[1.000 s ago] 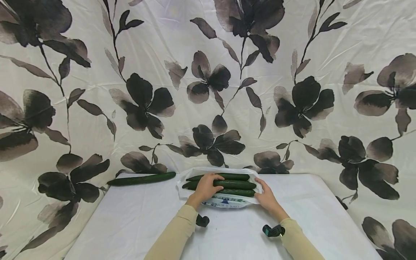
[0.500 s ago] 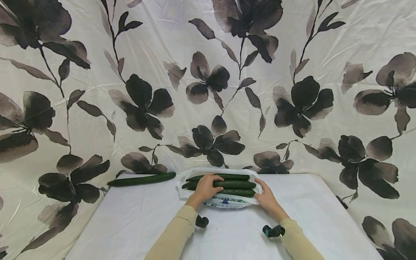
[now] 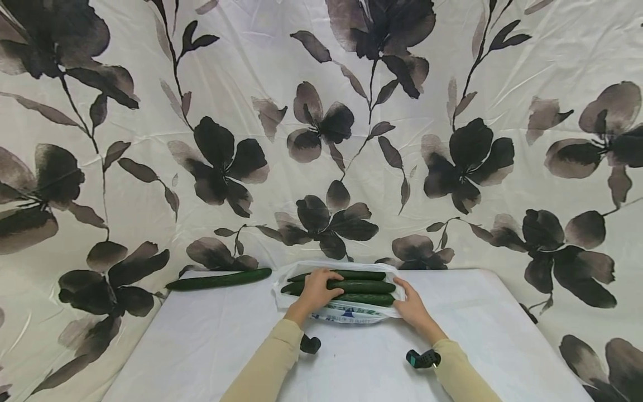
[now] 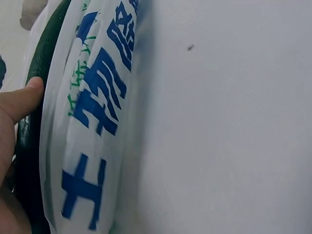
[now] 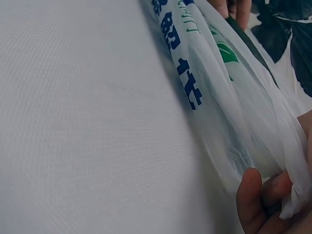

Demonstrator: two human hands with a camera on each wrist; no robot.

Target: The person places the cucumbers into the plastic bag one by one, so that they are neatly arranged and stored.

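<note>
A white plastic bag [image 3: 293,301] with blue and green print lies on the table, its mouth facing up. Inside it several cucumbers lie side by side; the middle cucumber [image 3: 372,287] is under my left hand [image 3: 313,293]. That hand grips it near its left part, and the left wrist view has the thumb [image 4: 34,90] on a cucumber's dark green skin. My right hand [image 3: 414,307] holds the bag's right end. In the right wrist view its curled fingers [image 5: 249,195] have the bag's thin plastic [image 5: 243,112] bunched among them.
A single cucumber [image 3: 221,280] lies outside the bag at the table's back left edge. The white-covered table [image 3: 366,363] ends at a floral curtain [image 3: 321,139] behind. Dark devices are strapped at both wrists, the right device [image 3: 423,358] showing fully.
</note>
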